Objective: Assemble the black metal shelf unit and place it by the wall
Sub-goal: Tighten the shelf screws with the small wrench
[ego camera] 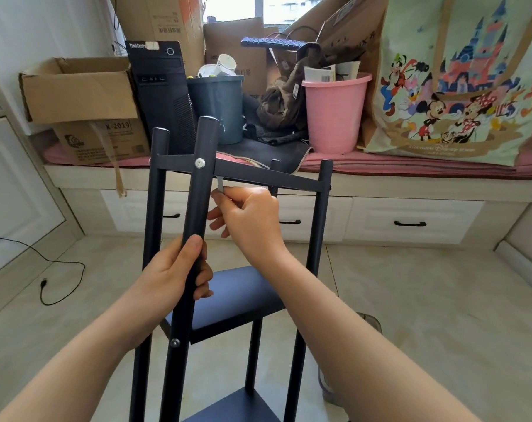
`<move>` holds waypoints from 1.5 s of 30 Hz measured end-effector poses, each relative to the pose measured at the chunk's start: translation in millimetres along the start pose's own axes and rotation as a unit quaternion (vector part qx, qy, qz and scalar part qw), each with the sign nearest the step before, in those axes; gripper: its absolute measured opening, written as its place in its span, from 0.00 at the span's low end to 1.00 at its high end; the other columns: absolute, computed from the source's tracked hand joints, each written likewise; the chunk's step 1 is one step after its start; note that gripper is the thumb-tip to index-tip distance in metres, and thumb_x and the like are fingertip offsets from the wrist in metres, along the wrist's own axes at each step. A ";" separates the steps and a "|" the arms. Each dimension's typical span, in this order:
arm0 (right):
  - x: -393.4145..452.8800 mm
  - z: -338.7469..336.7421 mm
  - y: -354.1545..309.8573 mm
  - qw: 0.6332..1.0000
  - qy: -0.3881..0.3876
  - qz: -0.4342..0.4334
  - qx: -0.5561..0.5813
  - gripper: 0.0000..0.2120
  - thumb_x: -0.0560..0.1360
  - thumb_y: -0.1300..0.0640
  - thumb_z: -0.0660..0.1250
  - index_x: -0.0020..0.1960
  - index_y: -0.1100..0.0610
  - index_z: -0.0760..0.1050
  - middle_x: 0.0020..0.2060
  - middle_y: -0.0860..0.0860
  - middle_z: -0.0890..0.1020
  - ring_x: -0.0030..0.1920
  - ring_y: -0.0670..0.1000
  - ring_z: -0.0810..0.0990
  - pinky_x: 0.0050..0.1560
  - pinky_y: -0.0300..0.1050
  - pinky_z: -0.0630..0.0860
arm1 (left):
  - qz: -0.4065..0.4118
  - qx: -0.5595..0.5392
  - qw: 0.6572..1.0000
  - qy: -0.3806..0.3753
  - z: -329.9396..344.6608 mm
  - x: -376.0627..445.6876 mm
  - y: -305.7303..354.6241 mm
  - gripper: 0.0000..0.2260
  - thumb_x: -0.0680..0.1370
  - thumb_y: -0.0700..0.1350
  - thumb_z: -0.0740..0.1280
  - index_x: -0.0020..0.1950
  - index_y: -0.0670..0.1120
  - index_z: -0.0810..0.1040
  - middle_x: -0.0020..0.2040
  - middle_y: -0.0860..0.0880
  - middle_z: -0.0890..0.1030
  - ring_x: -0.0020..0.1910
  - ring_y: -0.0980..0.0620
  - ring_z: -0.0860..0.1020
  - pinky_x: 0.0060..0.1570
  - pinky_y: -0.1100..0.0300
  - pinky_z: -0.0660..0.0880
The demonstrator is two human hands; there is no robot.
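Note:
The black metal shelf unit (315, 226) stands upright on the floor in front of me, with black round posts and dark shelf plates. A silver screw (200, 162) sits in the nearest post where the top shelf (258, 175) meets it. My left hand (179, 272) grips that near post at mid-height. My right hand (249, 217) is just under the top shelf behind the post, pinching a small grey metal tool (220, 185), likely a hex key. A second screw (175, 342) shows lower on the post, by the middle shelf (228, 303).
A window bench (411, 184) with drawers runs across the back, crowded with cardboard boxes (82, 95), a black computer tower (161, 92), a grey bin (219, 105), a pink bucket (335, 111) and a large cartoon-print bag (456, 80). A black cable (54, 275) lies on the tiled floor at left.

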State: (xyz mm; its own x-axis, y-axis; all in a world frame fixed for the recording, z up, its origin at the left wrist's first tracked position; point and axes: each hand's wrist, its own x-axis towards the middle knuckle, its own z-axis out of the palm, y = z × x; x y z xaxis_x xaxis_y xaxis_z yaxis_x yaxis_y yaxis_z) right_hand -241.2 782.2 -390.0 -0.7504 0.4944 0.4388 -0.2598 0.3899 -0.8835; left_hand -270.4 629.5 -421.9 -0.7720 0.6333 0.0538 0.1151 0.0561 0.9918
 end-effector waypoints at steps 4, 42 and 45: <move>1.6 11.1 6.2 0.999 0.020 -0.011 0.025 0.10 0.81 0.60 0.64 0.50 0.64 0.83 0.32 0.50 0.82 0.29 0.43 0.80 0.30 0.38 0.78 | -0.001 -0.012 1.000 -0.001 -2.4 0.4 -0.6 0.25 0.71 0.66 0.61 0.46 0.44 0.72 0.31 0.48 0.70 0.29 0.49 0.69 0.41 0.58 0.81; -8.7 -66.0 57.7 0.979 0.039 0.131 -0.153 0.08 0.77 0.53 0.69 0.50 0.55 0.86 0.44 0.52 0.81 0.49 0.51 0.77 0.49 0.43 0.70 | 0.012 -0.002 0.998 -0.058 -15.6 2.0 -0.2 0.27 0.72 0.66 0.61 0.49 0.42 0.69 0.32 0.48 0.71 0.30 0.48 0.69 0.40 0.59 0.78; -9.5 -91.6 72.2 0.966 0.058 0.163 -0.192 0.08 0.77 0.54 0.70 0.47 0.56 0.86 0.51 0.56 0.79 0.55 0.53 0.75 0.54 0.44 0.70 | 0.015 0.009 0.998 -0.057 -12.0 0.2 2.3 0.26 0.72 0.66 0.60 0.49 0.41 0.69 0.32 0.49 0.71 0.30 0.48 0.69 0.40 0.60 0.78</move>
State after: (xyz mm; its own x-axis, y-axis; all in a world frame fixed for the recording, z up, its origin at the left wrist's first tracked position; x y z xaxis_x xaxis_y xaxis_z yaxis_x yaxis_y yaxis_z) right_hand -197.2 876.8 -442.9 -0.6750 0.7146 0.1836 0.2395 0.4476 -0.8616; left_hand -277.8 620.4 -418.2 -0.6919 0.7187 0.0687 0.1497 0.0497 0.9875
